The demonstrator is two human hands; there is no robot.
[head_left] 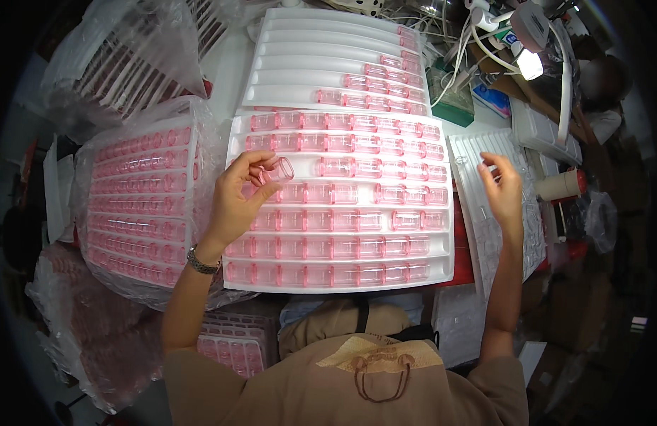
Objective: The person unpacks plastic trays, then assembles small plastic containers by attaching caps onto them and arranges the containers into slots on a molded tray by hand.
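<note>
In my left hand is a clear pink, short cylindrical piece, gripped between thumb and fingers and tilted above the near white tray. Rows of similar pink pieces lie in that tray's grooves, with gaps in the middle rows. My right hand hovers to the right of it, over a white ribbed tray covered partly with clear plastic. Its thumb and fingers are bent and apart, and I see nothing between them.
Behind lies another white tray, part filled with pink pieces. Bagged trays of pink pieces stand at the left. A lit lamp, cables and a green box crowd the back right. A cream cylinder with a red end stands farther right.
</note>
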